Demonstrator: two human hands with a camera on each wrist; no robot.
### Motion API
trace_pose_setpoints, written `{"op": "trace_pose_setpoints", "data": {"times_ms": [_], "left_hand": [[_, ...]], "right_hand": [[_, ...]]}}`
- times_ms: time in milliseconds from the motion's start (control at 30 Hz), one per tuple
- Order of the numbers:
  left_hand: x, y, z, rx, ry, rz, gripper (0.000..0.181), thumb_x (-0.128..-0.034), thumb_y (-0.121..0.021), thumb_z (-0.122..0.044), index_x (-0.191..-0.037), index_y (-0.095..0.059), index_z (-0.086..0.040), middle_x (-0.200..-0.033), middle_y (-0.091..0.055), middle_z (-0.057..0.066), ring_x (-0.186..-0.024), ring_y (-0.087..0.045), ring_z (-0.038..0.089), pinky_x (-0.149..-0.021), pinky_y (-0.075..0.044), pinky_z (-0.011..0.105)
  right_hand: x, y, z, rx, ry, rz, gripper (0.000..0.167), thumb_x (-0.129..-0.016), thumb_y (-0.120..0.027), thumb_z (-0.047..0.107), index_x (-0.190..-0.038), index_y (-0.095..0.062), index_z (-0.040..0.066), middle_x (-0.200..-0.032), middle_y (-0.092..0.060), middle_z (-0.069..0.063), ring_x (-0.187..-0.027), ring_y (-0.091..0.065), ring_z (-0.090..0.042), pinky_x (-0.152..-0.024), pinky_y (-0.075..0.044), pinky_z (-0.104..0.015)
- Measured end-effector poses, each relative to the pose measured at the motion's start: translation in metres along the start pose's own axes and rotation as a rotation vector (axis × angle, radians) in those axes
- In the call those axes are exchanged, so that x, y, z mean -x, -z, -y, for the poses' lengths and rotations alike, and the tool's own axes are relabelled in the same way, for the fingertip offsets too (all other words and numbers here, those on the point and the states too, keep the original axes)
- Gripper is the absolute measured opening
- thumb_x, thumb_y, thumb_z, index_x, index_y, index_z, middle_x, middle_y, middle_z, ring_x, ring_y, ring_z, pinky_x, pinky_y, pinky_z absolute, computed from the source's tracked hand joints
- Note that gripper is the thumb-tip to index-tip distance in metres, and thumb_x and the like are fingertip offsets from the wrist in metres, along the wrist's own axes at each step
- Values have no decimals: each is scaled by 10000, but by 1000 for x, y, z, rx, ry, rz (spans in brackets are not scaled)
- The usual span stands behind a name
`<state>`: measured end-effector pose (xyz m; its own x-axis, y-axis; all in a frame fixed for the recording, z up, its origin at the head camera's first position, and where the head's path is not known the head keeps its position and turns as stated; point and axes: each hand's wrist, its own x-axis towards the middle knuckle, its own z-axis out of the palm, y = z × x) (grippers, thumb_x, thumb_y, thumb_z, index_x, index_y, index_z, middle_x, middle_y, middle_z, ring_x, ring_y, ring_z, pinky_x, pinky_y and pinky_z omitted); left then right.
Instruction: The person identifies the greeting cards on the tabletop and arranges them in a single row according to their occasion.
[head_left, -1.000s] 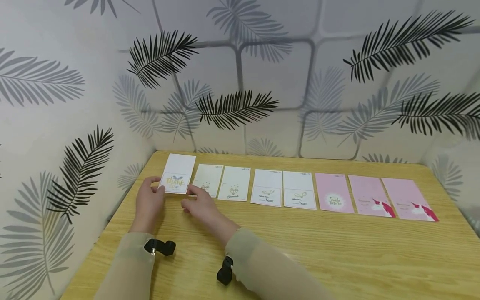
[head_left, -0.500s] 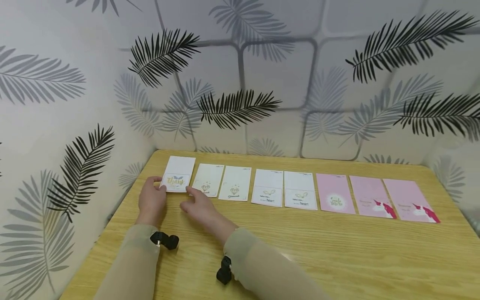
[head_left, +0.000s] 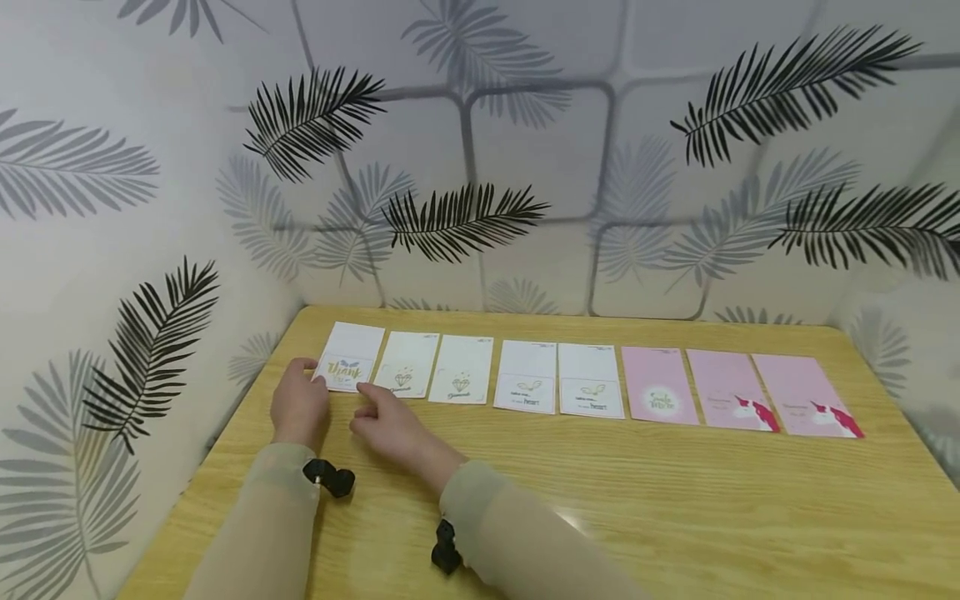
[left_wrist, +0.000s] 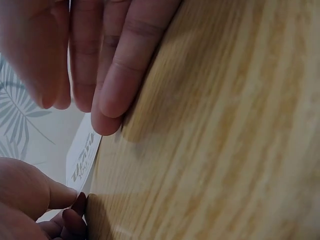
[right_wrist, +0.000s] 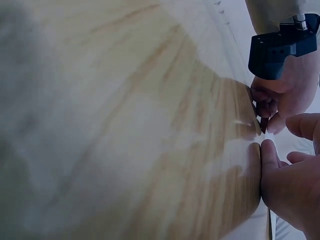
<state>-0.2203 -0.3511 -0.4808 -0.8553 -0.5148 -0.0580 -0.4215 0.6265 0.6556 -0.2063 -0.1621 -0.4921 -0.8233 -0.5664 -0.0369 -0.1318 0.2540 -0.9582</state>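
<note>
A white folded card [head_left: 347,357] with gold "thank" lettering lies at the left end of a row of cards. My left hand [head_left: 300,406] is at its left edge, fingertips touching there; in the left wrist view the left hand's fingers [left_wrist: 107,75] point straight down to the wood. At the card's lower right corner, my right hand [head_left: 393,427] touches with an extended index finger, its thumb apart below. The right wrist view has the right hand [right_wrist: 295,185] low at the right, with the left hand [right_wrist: 287,92] beyond it.
To the right run two cream diamond cards [head_left: 459,371], two white heart cards [head_left: 525,377], a pink "smile" card [head_left: 660,379] and two pink unicorn cards [head_left: 731,387]. They lie on a wooden table [head_left: 675,517] against a leaf-patterned wall [head_left: 540,158].
The thank-you card has come down, from slightly raised and tilted between both hands to level with its neighbours. Both hands moved slightly with it; the head view shifted a little.
</note>
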Motion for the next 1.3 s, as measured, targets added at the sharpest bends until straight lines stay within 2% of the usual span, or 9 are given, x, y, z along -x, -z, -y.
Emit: {"op": "trace_pose_setpoints", "data": {"times_ms": [267, 433, 633, 900, 1100, 1300], "left_hand": [[-2, 0, 3, -49, -21, -31, 459, -1100, -431, -133, -1517, -518, 40, -1418, -585, 351, -1293, -571, 526, -1041, -461, 658], [0, 2, 8, -52, -49, -53, 493, -1097, -462, -189, -1524, -512, 54, -1430, -502, 395, -1280, -531, 566, -1044, -448, 696], [2, 6, 10, -101, -100, -19, 612, -1075, -559, -320, -1549, -474, 57, -1475, -420, 444, -1252, -516, 615, -1006, -455, 730], [-5, 7, 19, -154, -110, -7, 583, -1066, -578, -313, -1492, -532, 82, -1455, -424, 437, -1274, -501, 600, -977, -475, 728], [-11, 6, 22, -143, -113, 4, 611, -1087, -542, -335, -1532, -487, 81, -1473, -405, 452, -1278, -495, 614, -1006, -460, 734], [-7, 9, 22, -108, -111, 2, 640, -1119, -500, -358, -1587, -423, 73, -1509, -363, 473, -1285, -488, 639, -1039, -440, 748]], "right_hand": [[-1, -4, 1, -18, 3, -8, 649, -1068, -691, 142, -1677, -470, 102, -1407, -716, -130, -1278, -702, -190, -1036, -544, -299], [-1, -7, 3, -31, -6, -9, 638, -1074, -693, 141, -1674, -477, 108, -1377, -732, -118, -1268, -706, -187, -1030, -540, -286], [-2, -11, 4, -55, 4, 8, 640, -1078, -680, 125, -1680, -463, 97, -1462, -679, -146, -1295, -692, -195, -1030, -536, -274], [-4, -18, 5, -56, 14, 11, 638, -1080, -678, 134, -1680, -463, 104, -1572, -612, -120, -1306, -683, -173, -1058, -524, -267], [-2, -18, 7, -70, 18, 7, 639, -1075, -685, 137, -1675, -468, 103, -1643, -546, -98, -1327, -673, -181, -1061, -527, -274], [5, -8, 14, -10, 25, 26, 643, -1094, -670, 190, -1691, -446, 108, -1657, -521, -83, -1368, -640, -206, -1069, -520, -293]]}}
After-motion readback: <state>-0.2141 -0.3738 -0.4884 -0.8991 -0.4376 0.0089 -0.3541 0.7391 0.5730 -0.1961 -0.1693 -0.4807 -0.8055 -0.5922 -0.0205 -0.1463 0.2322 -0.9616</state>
